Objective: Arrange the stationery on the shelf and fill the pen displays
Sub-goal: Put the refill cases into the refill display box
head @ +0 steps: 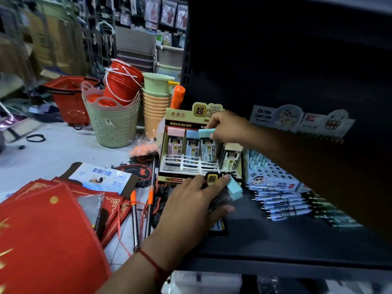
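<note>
We are partway through filling the cream-and-black cardboard display box that stands at the left front of the dark metal shelf. Our right hand has its fingers pinched on the teal cap of a slim clear lead case, which stands upright in the back row just beside a blue-capped case and a pink-capped one; a cream-capped case leans in the slot to the right. Our left hand rests at the box's front edge, fingers wrapped around a small stack of further dark cases with a teal-capped one on top. The white grid slots in the front rows look unfilled, so we judge this step to be well short of done. Next we need to seat the pinched case fully, let go, and draw another from the stack. The blue cartoon-printed pens lying loose on the shelf to the right, in front of a perforated pen tray, also wait.
</note>
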{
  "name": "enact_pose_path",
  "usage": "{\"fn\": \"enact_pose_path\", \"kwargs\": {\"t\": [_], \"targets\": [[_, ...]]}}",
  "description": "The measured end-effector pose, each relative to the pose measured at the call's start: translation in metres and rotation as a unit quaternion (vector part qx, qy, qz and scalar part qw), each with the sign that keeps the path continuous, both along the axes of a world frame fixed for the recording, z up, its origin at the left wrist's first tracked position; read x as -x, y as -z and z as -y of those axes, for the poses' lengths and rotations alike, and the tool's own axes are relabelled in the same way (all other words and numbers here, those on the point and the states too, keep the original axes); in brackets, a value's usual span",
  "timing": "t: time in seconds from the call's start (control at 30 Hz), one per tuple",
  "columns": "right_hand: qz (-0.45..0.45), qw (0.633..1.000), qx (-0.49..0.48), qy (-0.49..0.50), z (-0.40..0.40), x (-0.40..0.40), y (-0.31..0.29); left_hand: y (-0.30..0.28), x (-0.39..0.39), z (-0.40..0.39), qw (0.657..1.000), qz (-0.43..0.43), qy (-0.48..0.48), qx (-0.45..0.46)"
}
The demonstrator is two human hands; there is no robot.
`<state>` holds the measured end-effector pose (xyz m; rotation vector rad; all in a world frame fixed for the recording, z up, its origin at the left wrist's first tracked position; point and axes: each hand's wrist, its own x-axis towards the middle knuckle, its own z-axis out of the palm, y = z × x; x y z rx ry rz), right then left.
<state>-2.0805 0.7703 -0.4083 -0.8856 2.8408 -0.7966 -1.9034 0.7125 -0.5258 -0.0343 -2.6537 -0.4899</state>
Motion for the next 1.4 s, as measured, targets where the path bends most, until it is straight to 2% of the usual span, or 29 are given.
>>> {"fn": "enact_pose_path", "kwargs": {"t": [0.13,0.4,0.53,0.8,0.93,1.3,1.37,1.4], "targets": [[0.042,0.999,0.014,0.012,0.005,0.0,-0.008,0.0,0.001,0.0,1.0,0.004,-0.001,0.001],[0.021,0.999,-0.029,0.013,-0.013,0.017,-0.007,0.001,0.0,0.003,1.0,0.004,-0.004,-0.017],[-0.048,0.996,-0.068,-0.028,-0.017,0.021,-0.005,0.001,0.0,0.003,1.0,0.003,-0.003,-0.023],[-0.111,0.991,-0.058,-0.045,-0.021,0.027,0.001,0.002,0.001,0.002,1.0,-0.001,-0.002,-0.025],[-0.115,0.992,-0.04,-0.046,-0.02,0.028,0.001,0.003,0.002,0.002,1.0,0.001,0.001,-0.029],[-0.17,0.98,-0.09,-0.057,-0.03,0.021,0.01,0.003,0.003,0.004,1.0,0.001,-0.008,-0.012],[-0.214,0.968,-0.113,-0.068,-0.027,0.014,0.017,0.002,0.003,0.005,1.0,0.0,-0.01,-0.011],[-0.263,0.953,-0.133,-0.069,-0.024,0.011,0.021,0.002,0.004,0.006,1.0,0.0,-0.011,-0.01]]}}
